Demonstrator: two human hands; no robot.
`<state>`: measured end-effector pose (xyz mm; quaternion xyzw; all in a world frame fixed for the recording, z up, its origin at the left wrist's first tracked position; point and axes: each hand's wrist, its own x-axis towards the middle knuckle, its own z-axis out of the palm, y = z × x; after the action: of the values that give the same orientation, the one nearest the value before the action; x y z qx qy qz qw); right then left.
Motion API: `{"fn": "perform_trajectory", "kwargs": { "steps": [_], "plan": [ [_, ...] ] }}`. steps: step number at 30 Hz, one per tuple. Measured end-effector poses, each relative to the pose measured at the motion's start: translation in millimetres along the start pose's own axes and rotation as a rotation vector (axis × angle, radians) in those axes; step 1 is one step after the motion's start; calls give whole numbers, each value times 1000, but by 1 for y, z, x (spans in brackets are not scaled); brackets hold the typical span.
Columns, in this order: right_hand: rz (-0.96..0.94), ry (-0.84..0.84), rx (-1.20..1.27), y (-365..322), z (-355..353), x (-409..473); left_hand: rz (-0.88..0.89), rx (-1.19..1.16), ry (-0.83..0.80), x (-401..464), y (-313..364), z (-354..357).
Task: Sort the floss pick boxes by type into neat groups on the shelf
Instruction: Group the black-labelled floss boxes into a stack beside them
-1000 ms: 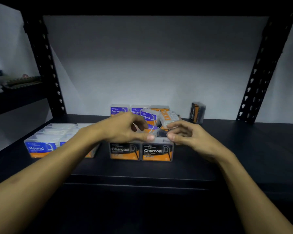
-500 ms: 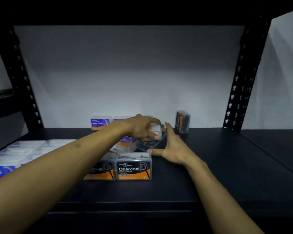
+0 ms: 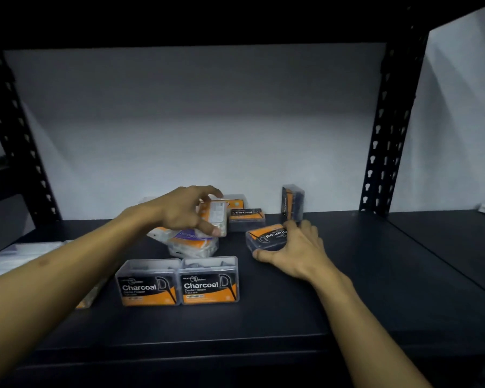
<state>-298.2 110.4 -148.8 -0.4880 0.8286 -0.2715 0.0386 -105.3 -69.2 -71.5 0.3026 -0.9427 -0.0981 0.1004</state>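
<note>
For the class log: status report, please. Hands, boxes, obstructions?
Left hand grips white-backed box. Right hand holds tilted Charcoal box. Charcoal pair grouped up front. Loose boxes piled between.

Head-worn view, close above shelf (image 3: pixel 291 317)

Black and orange on the two front Charcoal boxes (image 3: pixel 177 281), white lettering, clear lids. Same black-orange on the tilted Charcoal box (image 3: pixel 266 237) and the upright one (image 3: pixel 292 202) at the back. Purple and orange on the Smooth box (image 3: pixel 192 242). Shelf (image 3: pixel 375 275) matte black, wall (image 3: pixel 193 121) pale grey-white.
</note>
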Motion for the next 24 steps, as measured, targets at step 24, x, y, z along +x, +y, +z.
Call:
{"fn": "perform_trajectory", "kwargs": {
  "steps": [24],
  "plan": [
    [-199, 15, 23, 30, -19, 0, 110, 290, -217, 90, 60, 42]
  ]
}}
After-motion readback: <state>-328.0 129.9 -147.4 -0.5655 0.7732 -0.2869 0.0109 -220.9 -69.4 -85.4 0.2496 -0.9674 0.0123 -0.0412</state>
